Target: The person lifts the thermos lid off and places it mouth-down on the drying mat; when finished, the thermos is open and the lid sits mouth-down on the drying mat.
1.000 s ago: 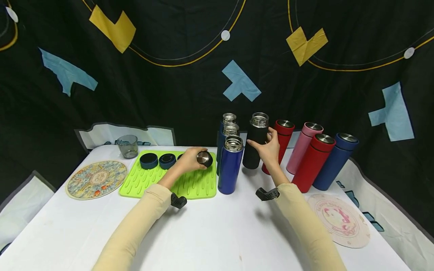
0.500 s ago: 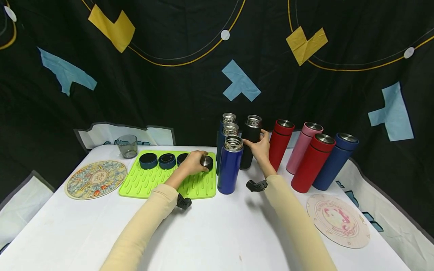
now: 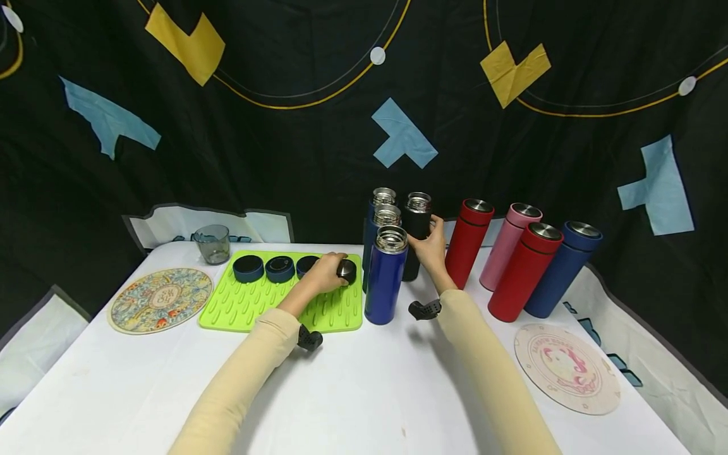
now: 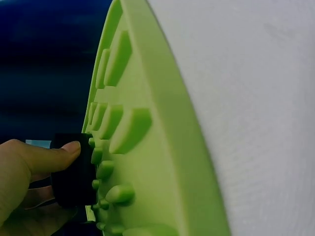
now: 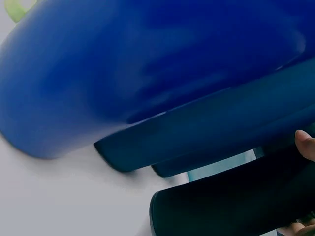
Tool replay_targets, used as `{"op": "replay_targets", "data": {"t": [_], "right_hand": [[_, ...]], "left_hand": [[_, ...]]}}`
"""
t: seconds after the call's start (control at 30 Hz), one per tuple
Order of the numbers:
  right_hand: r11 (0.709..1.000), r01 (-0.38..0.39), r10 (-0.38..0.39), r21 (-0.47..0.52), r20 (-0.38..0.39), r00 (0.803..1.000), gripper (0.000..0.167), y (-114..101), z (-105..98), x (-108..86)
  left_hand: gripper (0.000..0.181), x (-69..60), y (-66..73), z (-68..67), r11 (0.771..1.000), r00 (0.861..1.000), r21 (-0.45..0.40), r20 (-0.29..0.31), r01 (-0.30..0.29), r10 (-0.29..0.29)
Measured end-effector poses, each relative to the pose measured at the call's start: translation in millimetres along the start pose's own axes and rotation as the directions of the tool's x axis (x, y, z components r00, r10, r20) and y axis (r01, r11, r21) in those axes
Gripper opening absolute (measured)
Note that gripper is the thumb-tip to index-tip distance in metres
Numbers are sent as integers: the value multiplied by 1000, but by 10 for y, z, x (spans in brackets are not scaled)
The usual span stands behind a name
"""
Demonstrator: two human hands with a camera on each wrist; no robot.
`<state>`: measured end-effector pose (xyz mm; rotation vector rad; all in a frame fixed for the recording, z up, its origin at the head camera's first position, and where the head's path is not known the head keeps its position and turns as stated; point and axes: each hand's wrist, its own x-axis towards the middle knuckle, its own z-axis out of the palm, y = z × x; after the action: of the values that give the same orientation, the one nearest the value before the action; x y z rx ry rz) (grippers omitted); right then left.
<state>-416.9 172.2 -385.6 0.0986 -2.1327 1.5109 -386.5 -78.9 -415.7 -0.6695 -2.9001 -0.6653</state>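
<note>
My left hand (image 3: 321, 274) pinches a black bottle cap (image 3: 347, 270) with a silver top, at the right end of a green ridged mat (image 3: 270, 313). In the left wrist view, thumb and fingers lie on either side of that cap (image 4: 74, 172), which meets the mat's ridges. Three dark caps (image 3: 248, 269) sit in a row further left on the mat. With my right hand (image 3: 431, 251) I grip a black thermos bottle (image 3: 417, 222), upright and lidless, its steel neck bare. Beside it stand three lidless blue thermos bottles (image 3: 385, 284) in a line running away from me.
Four-sided white table (image 3: 341, 398) under everything. Capped bottles stand on the right: a red bottle (image 3: 469, 243), a pink bottle (image 3: 506, 249), another red bottle (image 3: 522, 278) and a blue bottle (image 3: 563, 275). Round mats (image 3: 162, 300) lie at both sides; a glass (image 3: 213, 245) stands back left.
My right hand has carried the black bottle left, towards the blue bottles. My left hand has moved slightly right with the cap, which has tipped more upright over the mat.
</note>
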Motion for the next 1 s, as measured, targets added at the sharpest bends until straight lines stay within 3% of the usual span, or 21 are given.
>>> {"op": "replay_targets", "data": {"t": [0.2,0.47,0.67,0.87,1.0], "right_hand": [[998,8,-7,-55,16,1000,69,4,-32,-77],[997,55,-54,61,-26,998,69,-6,-105,-254],[987,113,-109,118,-41,993,72,-38,-209,-378],[984,118,-118,132,-6,993,73,-126,-346,-530],[983,140,-145,121,31,989,69,-345,-475,-694]], "left_hand": [[69,-28,-16,-9,1000,1000,-5,8,2,-2],[70,-159,1,-102,998,997,-22,-46,-58,57],[66,-320,9,-182,989,984,-52,-112,-142,135],[63,-554,62,-264,980,984,-101,-69,-172,165],[63,-712,106,-305,979,986,-120,-42,-165,161]]}}
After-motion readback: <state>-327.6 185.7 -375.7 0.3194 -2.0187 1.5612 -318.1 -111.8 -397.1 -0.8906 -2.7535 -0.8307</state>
